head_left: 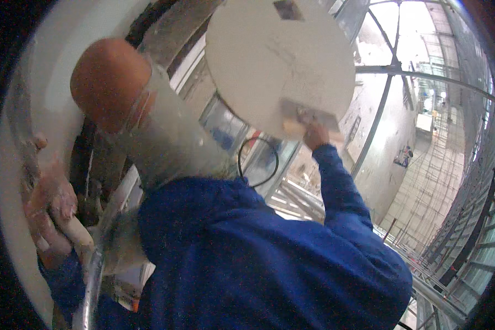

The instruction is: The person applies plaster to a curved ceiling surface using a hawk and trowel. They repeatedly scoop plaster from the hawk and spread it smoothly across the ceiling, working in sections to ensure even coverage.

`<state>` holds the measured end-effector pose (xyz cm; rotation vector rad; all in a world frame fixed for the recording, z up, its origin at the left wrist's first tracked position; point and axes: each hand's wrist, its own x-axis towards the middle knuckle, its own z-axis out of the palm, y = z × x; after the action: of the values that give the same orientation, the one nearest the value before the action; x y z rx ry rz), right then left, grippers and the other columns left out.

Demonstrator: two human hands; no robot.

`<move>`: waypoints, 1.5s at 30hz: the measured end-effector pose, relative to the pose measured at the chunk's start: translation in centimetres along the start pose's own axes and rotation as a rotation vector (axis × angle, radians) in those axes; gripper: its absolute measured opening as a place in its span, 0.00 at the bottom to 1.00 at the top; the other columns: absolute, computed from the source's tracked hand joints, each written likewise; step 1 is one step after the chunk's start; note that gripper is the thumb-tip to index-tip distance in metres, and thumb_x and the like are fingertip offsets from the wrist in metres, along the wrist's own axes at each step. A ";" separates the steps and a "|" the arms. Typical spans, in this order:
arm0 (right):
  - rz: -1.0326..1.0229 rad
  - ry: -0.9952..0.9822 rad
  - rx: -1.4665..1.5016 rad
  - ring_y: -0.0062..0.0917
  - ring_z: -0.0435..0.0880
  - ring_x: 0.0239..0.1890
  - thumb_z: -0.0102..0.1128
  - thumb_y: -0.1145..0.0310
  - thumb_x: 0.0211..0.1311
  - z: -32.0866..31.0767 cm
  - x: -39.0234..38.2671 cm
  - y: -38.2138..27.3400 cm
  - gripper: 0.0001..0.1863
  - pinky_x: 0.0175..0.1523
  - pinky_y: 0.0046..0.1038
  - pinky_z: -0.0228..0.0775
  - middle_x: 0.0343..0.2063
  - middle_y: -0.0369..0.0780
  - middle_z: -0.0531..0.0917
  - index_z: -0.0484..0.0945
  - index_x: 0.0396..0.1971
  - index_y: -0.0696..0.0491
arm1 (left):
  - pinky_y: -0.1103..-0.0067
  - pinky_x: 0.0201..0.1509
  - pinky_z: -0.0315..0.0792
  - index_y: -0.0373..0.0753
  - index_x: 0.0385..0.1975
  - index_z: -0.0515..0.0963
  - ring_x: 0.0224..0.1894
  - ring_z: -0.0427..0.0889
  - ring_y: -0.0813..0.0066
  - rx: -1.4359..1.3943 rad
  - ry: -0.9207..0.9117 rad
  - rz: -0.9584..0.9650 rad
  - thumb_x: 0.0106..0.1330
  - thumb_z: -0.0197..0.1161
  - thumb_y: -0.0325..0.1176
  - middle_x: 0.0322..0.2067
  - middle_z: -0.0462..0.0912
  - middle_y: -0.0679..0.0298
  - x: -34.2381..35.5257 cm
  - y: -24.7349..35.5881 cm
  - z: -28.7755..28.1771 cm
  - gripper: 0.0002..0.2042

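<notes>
My right hand, in a blue sleeve, is closed on a flat trowel over a large white round surface, which has a dark diamond-shaped patch at the top. My left hand, smeared pale, is at the far left, its fingers wrapped round a pale bar beside a metal rail. Blue clothing fills the lower middle. Above it lies a rounded orange form with translucent plastic trailing from it; I cannot make out what this is.
A black loop hangs below the white disc. Curved pale walling borders the left. Metal framing crosses bright panes at the top right, and a gridded scaffold-like structure runs down the right side.
</notes>
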<state>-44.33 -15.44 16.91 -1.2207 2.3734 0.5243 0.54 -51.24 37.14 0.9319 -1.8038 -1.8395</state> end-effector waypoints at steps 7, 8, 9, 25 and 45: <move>-0.087 0.281 0.216 0.41 0.72 0.37 0.44 0.77 0.36 -7.0 2.2 -0.8 0.29 0.42 0.37 0.65 0.32 0.48 0.74 0.65 0.47 0.49 | 0.89 0.18 0.54 0.32 0.44 0.68 0.16 0.59 0.86 0.141 0.006 0.079 0.56 0.43 0.56 0.15 0.61 0.74 0.4 0.7 2.8 0.30; -0.125 0.341 0.204 0.40 0.71 0.41 0.45 0.77 0.36 -8.3 3.4 -0.9 0.29 0.45 0.36 0.63 0.35 0.49 0.74 0.64 0.48 0.50 | 0.89 0.18 0.55 0.32 0.44 0.68 0.16 0.59 0.87 0.111 0.024 -0.047 0.56 0.42 0.56 0.15 0.61 0.74 0.8 0.9 2.7 0.30; -0.040 0.261 0.224 0.39 0.69 0.45 0.45 0.77 0.37 -8.3 5.0 0.1 0.31 0.48 0.34 0.62 0.41 0.49 0.71 0.62 0.50 0.50 | 0.89 0.19 0.55 0.32 0.43 0.69 0.16 0.58 0.87 0.086 0.044 -0.165 0.57 0.41 0.56 0.15 0.61 0.74 0.9 1.3 2.5 0.30; -0.298 -0.205 -0.138 0.40 0.73 0.39 0.47 0.76 0.36 -10.1 3.7 -2.1 0.30 0.45 0.37 0.65 0.36 0.45 0.75 0.65 0.48 0.43 | 0.87 0.14 0.56 0.36 0.34 0.69 0.11 0.61 0.85 0.021 0.154 -0.214 0.53 0.54 0.35 0.14 0.65 0.70 0.7 3.1 2.9 0.12; -0.174 -0.402 -0.026 0.39 0.70 0.41 0.52 0.71 0.33 -5.0 6.6 5.6 0.22 0.46 0.34 0.62 0.35 0.46 0.72 0.69 0.37 0.55 | 0.86 0.12 0.57 0.34 0.38 0.64 0.11 0.61 0.85 0.007 0.242 -0.266 0.47 0.61 0.30 0.18 0.66 0.69 1.4 3.5 3.4 0.19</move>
<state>-53.42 -19.28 18.45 -1.1903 1.9124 0.6737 -3.40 -50.06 40.13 1.3883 -1.6026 -1.7788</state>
